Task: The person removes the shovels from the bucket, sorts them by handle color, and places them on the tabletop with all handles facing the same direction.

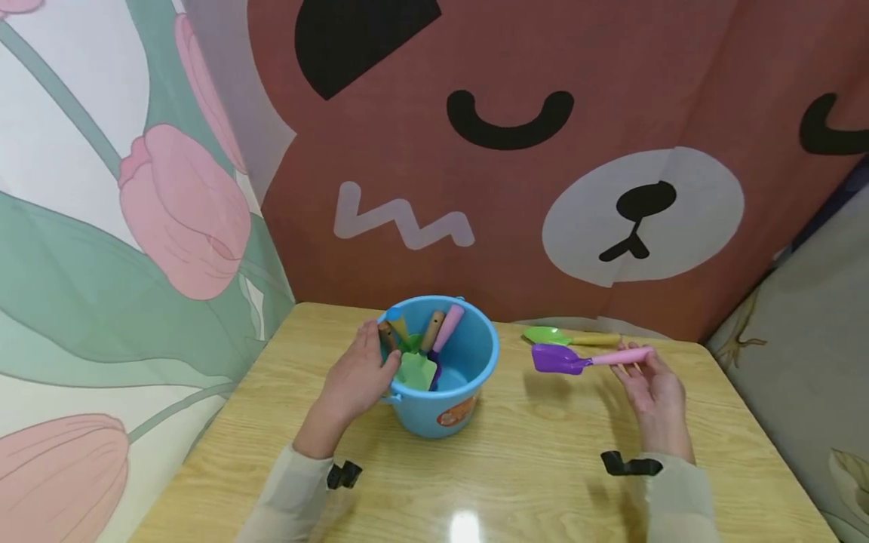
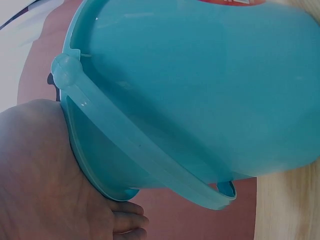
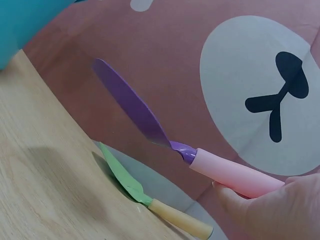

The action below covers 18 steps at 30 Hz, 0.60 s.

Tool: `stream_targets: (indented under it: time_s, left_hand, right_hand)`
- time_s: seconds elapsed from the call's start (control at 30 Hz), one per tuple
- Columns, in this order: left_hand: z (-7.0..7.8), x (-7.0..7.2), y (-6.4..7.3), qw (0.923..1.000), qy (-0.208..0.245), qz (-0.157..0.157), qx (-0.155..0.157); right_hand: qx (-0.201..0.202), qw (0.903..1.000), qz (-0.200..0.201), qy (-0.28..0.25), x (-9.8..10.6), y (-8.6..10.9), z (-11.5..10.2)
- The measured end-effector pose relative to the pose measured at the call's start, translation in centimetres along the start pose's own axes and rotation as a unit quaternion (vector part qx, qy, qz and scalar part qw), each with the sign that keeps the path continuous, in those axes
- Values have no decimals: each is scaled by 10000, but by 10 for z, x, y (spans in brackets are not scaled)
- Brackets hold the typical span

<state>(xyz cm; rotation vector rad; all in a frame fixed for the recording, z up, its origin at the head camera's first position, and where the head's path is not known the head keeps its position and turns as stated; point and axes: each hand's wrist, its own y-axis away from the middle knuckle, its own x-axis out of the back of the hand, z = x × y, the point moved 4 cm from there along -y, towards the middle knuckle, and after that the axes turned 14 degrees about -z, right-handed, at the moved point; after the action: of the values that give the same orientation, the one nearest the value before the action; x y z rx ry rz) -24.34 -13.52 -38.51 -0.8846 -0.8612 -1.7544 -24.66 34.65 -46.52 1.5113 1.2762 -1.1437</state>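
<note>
- While the purple shovel [image 1: 566, 362] is held above the table [image 1: 543, 475], well apart from the bucket [image 1: 421, 418], it is likely to be found light, stiff and rather slippery.
- Its pink handle [image 3: 235, 172] is pinched toward the end by the right hand [image 1: 655, 392]; steadier control might be had nearer the neck [image 3: 184, 151].
- Its broad blade [image 3: 132, 105] is glossy.
- The left hand [image 1: 356, 377] is laid against the bucket's rim; whether its fingers grip cannot be told.
</note>
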Motion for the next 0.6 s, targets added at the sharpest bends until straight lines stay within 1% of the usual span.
stream_targets:
  time_s: [0.1, 0.27, 0.37, 0.5, 0.6]
  left_hand:
    - [1, 0, 0, 10000, 22, -21, 7]
    - [0, -2, -1, 10000, -35, -11, 11]
    - [0, -2, -1, 10000, -34, -9, 10]
    - [0, -1, 0, 10000, -22, -1, 5]
    - [1, 1, -1, 10000, -44, 8, 4]
  right_hand:
    - [-60, 9999, 112, 99, 1, -1, -2]
    - [-19, 9995, 308, 20, 9, 1, -1]
    - [-14, 9994, 332, -91, 10, 1, -1]
    - [-65, 9995, 301, 21, 11, 0, -1]
    - [-125, 9991, 370, 176, 11, -1, -2]
